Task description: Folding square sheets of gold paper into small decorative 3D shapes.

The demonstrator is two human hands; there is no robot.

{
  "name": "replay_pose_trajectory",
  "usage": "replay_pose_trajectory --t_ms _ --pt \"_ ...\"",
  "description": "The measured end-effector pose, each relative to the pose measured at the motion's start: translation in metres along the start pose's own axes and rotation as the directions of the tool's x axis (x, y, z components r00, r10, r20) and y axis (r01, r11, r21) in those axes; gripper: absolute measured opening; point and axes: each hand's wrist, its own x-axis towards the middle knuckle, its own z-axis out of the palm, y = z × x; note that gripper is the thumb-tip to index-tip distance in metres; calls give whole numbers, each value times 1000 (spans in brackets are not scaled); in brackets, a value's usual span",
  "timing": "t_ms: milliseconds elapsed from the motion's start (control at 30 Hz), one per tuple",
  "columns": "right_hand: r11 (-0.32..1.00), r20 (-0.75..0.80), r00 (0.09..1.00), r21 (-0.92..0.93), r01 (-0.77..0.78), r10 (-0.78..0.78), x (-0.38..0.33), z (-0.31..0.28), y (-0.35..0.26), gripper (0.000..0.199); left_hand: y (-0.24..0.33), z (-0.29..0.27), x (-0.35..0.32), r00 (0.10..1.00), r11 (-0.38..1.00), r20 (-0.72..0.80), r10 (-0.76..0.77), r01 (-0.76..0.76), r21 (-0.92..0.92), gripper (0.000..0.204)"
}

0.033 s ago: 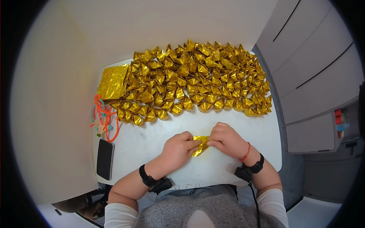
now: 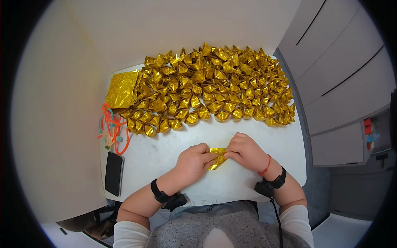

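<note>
Near the front middle of the table, a partly folded sheet of gold foil paper (image 2: 215, 164) lies under both hands. My left hand (image 2: 193, 162) grips its left side, fingers closed on the foil. At the upper right corner, my right hand (image 2: 245, 151) pinches the paper between thumb and fingers. Parts of the sheet are hidden beneath my fingers. Beyond the hands, several rows of folded gold foil ingots (image 2: 221, 106) spread across the back of the table. A flat stack of gold foil sheets (image 2: 122, 89) rests at their left end.
A black phone (image 2: 113, 173) lies by the left edge of the white table (image 2: 153, 182). Behind it sits a tangle of orange and teal cord (image 2: 112, 124). Walls border the table's left and back. Grey cabinets (image 2: 335, 82) stand to the right. A black cable (image 2: 278, 215) hangs from my right wrist.
</note>
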Motion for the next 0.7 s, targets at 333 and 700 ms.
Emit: replay_pose_trajectory --t_ms 333,700 --pt "989 -99 984 -7 -150 148 5 8 -9 18 1 -9 1 994 999 100 34 -32 -17 31" --pt "994 -138 988 -67 -85 75 7 13 -8 21 2 -12 1 992 999 122 16 -10 -44 28"
